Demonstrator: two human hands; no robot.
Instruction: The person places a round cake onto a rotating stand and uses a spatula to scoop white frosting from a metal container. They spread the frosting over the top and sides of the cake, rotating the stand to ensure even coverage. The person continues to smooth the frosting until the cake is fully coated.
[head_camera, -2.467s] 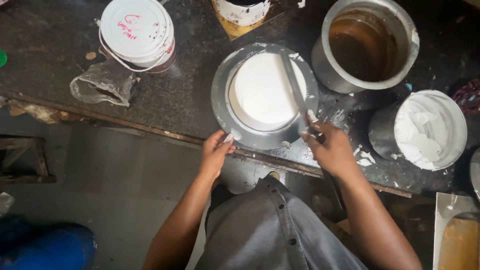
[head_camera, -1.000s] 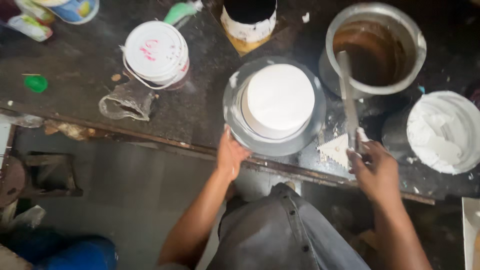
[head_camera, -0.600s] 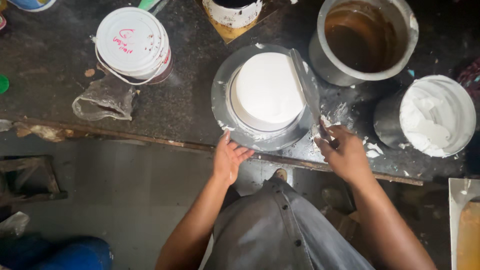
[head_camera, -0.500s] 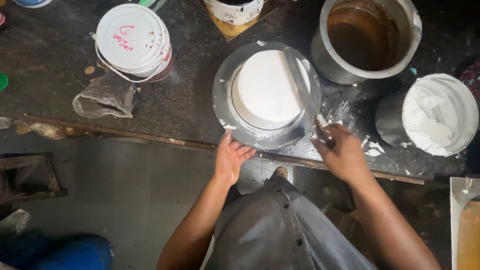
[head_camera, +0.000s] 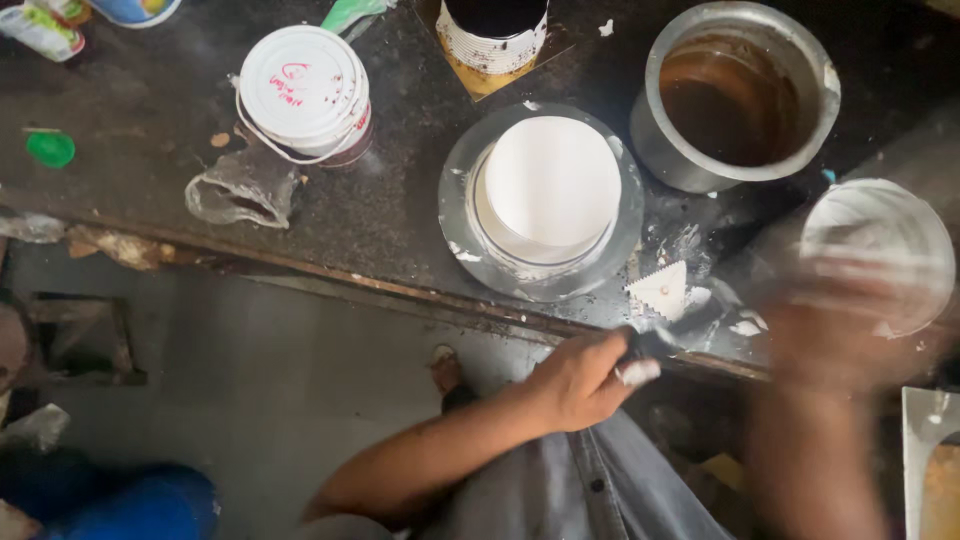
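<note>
A round white frosted cake (head_camera: 552, 185) sits on a metal turntable (head_camera: 460, 180) near the counter's front edge. My left hand (head_camera: 580, 380) is below the edge, to the cake's lower right. Its fingers curl around a dark handle (head_camera: 650, 343), and white cream is smeared on the thumb. My right hand (head_camera: 835, 340) is a motion blur in front of a bowl of white cream (head_camera: 880, 250); what it holds cannot be made out. A white toothed scraper (head_camera: 662, 290) lies on the counter between cake and bowl.
A steel pot of brown liquid (head_camera: 735, 95) stands behind the cake on the right. A white lidded tub (head_camera: 305, 90), crumpled plastic (head_camera: 240, 190), a dark-topped container (head_camera: 495, 30) and a green cap (head_camera: 50, 148) lie further left. Grey floor lies below the counter edge (head_camera: 330, 275).
My left hand left the turntable rim and moved right, closing on a dark handle. My right hand swung from beside the cake toward the cream bowl. The view shifted left.
</note>
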